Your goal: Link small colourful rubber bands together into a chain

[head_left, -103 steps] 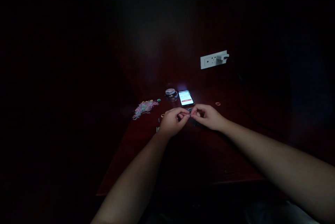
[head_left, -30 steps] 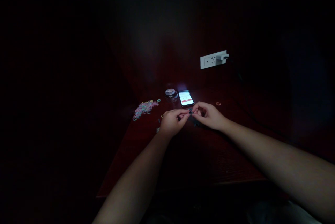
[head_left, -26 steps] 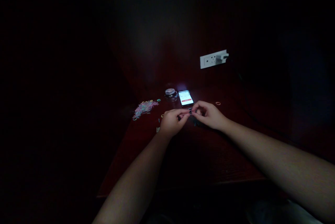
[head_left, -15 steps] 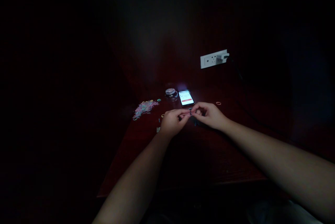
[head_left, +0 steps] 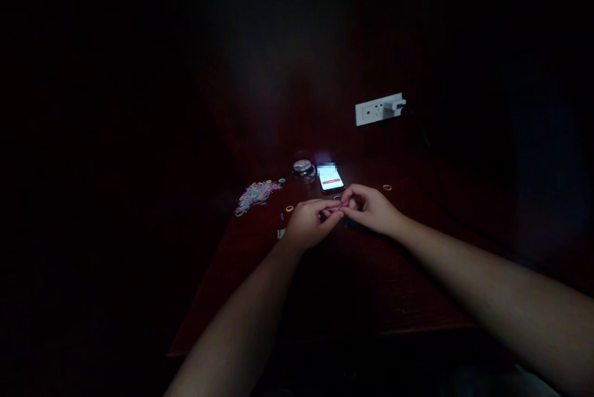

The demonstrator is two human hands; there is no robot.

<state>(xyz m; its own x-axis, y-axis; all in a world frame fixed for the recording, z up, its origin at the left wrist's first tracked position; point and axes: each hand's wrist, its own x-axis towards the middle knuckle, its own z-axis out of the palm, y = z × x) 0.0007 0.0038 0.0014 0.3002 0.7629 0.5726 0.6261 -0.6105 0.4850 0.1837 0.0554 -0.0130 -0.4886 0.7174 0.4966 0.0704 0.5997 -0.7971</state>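
- Just right of and below the centre of the frame, the left hand (head_left: 308, 225) and the right hand (head_left: 374, 210) meet fingertip to fingertip; a small item (head_left: 340, 205), faintly bluish-purple, is pinched between them; its exact shape is too small and dark to tell.
- Left hand: thumb and index finger extended and closed at the tips; remaining fingers partly hidden.
- Right hand: thumb and index finger closed at the tips; remaining fingers curled inward.
- Immediately above the joined fingertips: a bluish ring (head_left: 337, 198) on the table (head_left: 371, 286); dark small pieces (head_left: 346, 222) lie just below the right fingers, details unclear.
- Above the hands, near the centre of the frame: a phone (head_left: 331, 177), screen lit, with a red bar on the display; a round lidded jar (head_left: 304, 170) stands just beside it, to the left.
- Left of centre: a loose pile of small multicoloured bands (head_left: 257, 195); a green band (head_left: 282, 180) lies at its upper right.
- Between pile and left hand: a yellow band (head_left: 289, 208); a pale piece (head_left: 281, 234) sits beside the left wrist.
- Right of the right hand: an orange-pink band (head_left: 387, 187), lying apart.
- Upper right of centre: a white wall socket (head_left: 371, 111); a white plug (head_left: 394, 105) occupies its right end.
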